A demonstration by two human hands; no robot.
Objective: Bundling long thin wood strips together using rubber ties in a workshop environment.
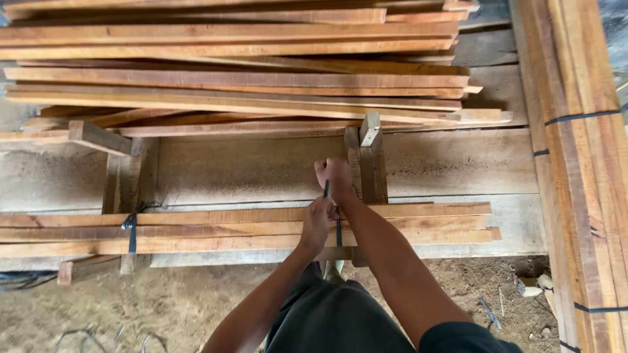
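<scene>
With the strap at nine o'clock point(131, 229) already bound, the bundle of slats point(229, 230) at centre gets a second dark strap point(337, 230), left hand point(318, 219) and right hand point(333, 175) fisted on it; cinching tight seems next.

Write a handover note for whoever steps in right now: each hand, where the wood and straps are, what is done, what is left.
Left hand: closed on the dark strap, resting on the near bundle of wooden slats.
Right hand: fisted just beyond the bundle, gripping the strap's upper end beside the upright wooden jig posts.
Done: the bundle's left end already carries a tied dark strap; strapped bundles lie at right.
Left: this second strap is in both hands, not yet seen fastened. The loose slat pile behind is unbundled.
</scene>
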